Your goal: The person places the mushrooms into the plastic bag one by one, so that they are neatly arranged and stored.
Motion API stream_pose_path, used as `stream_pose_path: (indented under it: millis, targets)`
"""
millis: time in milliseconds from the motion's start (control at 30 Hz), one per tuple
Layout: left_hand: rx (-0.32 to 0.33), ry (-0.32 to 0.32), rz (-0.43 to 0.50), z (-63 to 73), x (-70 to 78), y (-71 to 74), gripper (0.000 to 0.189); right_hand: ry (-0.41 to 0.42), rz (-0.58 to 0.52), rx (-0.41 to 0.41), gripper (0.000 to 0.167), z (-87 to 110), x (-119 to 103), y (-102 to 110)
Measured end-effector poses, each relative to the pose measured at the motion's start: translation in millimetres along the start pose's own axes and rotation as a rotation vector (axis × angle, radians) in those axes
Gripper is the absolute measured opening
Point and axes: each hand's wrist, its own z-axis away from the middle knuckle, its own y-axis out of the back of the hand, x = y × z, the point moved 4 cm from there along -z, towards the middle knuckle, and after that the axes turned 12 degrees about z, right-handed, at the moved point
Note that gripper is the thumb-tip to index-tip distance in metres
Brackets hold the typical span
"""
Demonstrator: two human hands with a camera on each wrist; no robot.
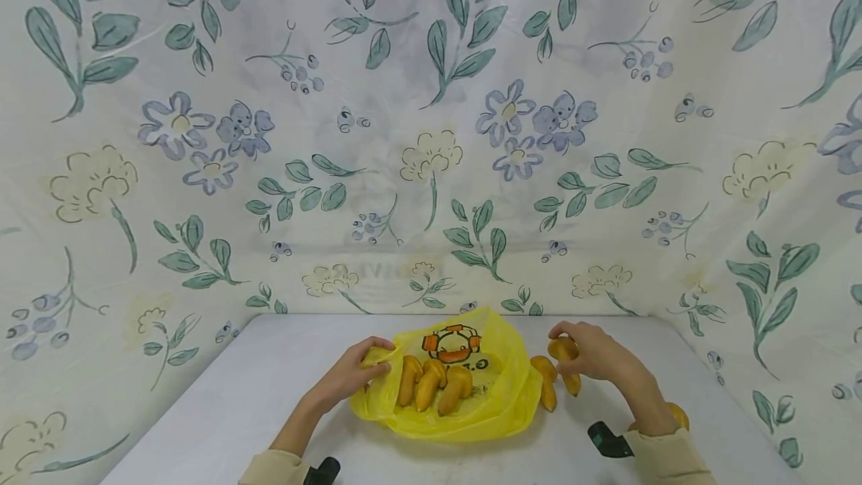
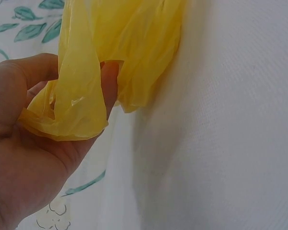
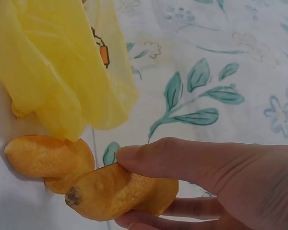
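Observation:
A yellow plastic bag [image 1: 498,410] with a printed cartoon lies on the white table, its mouth spread open. Several orange-brown mushrooms [image 1: 427,389] are inside it. The left hand [image 1: 353,373] grips the bag's left rim; in the left wrist view the thin plastic [image 2: 81,105] passes between thumb and fingers. To the right of the bag, the right hand [image 1: 592,350] holds one mushroom [image 3: 115,191] between thumb and fingers, its stem end pointing away from the palm. Another mushroom [image 1: 544,380] lies on the table between the bag and this hand, close against the bag's side.
Partly hidden behind the right forearm is another orange-brown thing [image 1: 679,415] on the table [image 1: 269,380]. A floral cloth [image 1: 431,208] hangs behind the table and along both sides. Black devices [image 1: 609,440] sit at both wrists.

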Motion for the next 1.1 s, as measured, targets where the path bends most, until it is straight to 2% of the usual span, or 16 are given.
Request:
stream_pose_path:
  millis: [433,667,1100]
  targets:
    - [0.001,0.006,0.003,0.7,0.2,-0.4,0.032,0.041,-0.025,0.025,0.043,0.9,-11.3,1.1]
    - [0.000,0.003,0.005,0.5,-0.3,-0.2,0.032,0.008,-0.024,0.028,0.043,0.5,-16.9,2.0]
    - [-0.010,0.005,0.012,0.8,-0.3,0.9,0.032,0.008,-0.023,0.043,0.042,-1.2,-23.4,-2.8]
